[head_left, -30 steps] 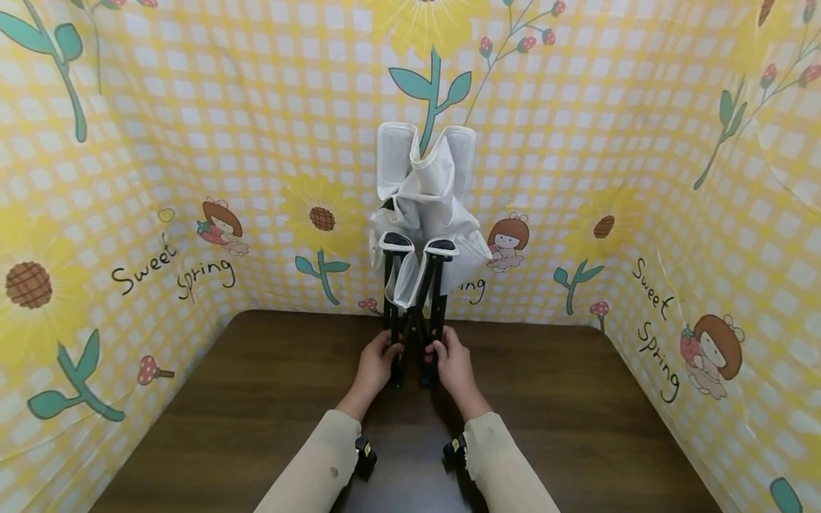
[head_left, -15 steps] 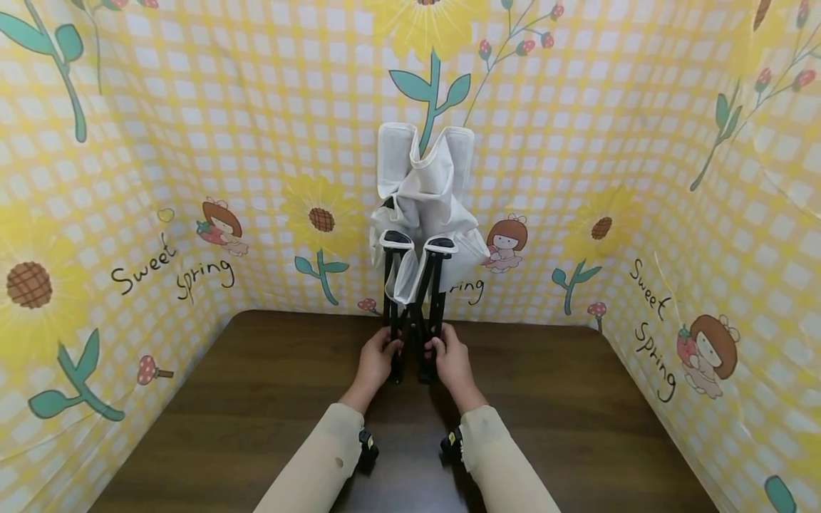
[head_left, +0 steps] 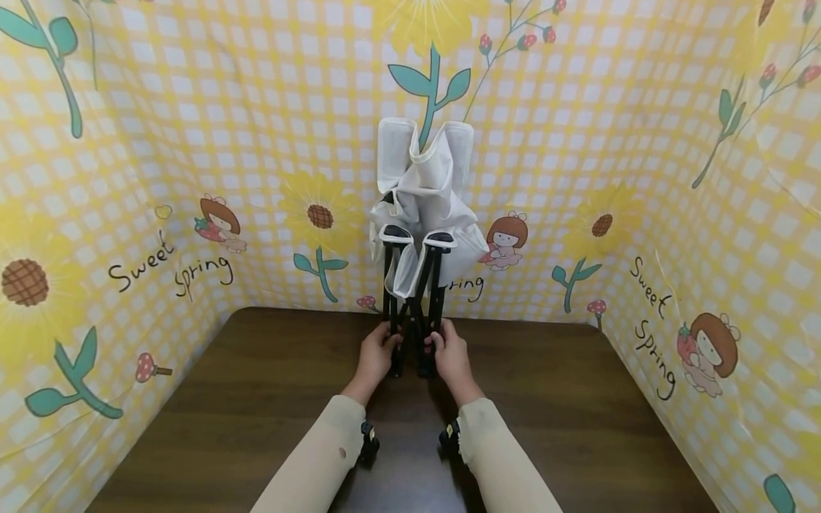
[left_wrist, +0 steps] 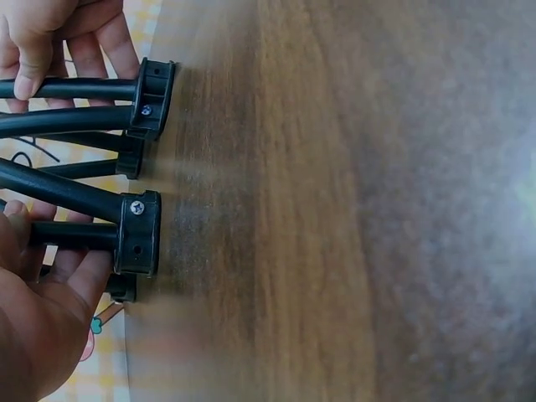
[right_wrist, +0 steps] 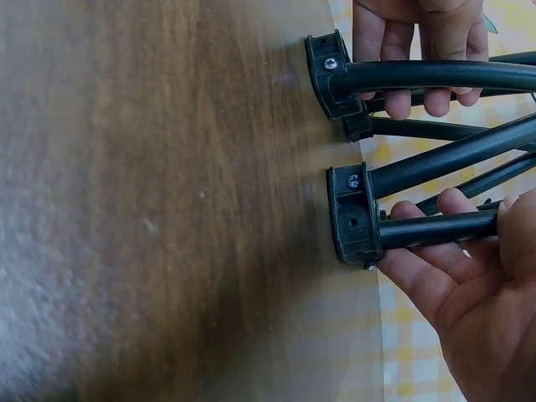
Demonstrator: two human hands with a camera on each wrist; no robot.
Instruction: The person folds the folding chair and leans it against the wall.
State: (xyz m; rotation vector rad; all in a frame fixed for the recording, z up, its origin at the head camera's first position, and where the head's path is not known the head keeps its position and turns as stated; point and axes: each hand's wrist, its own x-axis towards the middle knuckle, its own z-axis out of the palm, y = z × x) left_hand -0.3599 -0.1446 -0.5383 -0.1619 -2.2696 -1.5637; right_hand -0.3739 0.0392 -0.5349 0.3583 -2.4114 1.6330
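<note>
A folded camping chair [head_left: 432, 171] with crumpled white fabric stands upright at the back of the table in the head view. Its black tube legs [head_left: 436, 285] are bunched close together below the cloth. My left hand [head_left: 375, 360] grips a tube on the left, low near the feet. On the opposite side, my right hand [head_left: 454, 360] holds another tube at about the same height. Seen from the left wrist, thumb and fingers wrap a tube just above a black plastic foot [left_wrist: 138, 233]. The right wrist view shows a similar foot [right_wrist: 356, 213], with screws, beside the right fingers.
The dark brown wooden table [head_left: 256, 427] spreads on both sides of the chair and toward me. A yellow-checked cloth [head_left: 269, 142] printed with flowers hangs behind the table and along its left and right sides.
The chair's feet and both hands have shifted slightly away from me, toward the back cloth. Both hands keep the same hold on the legs.
</note>
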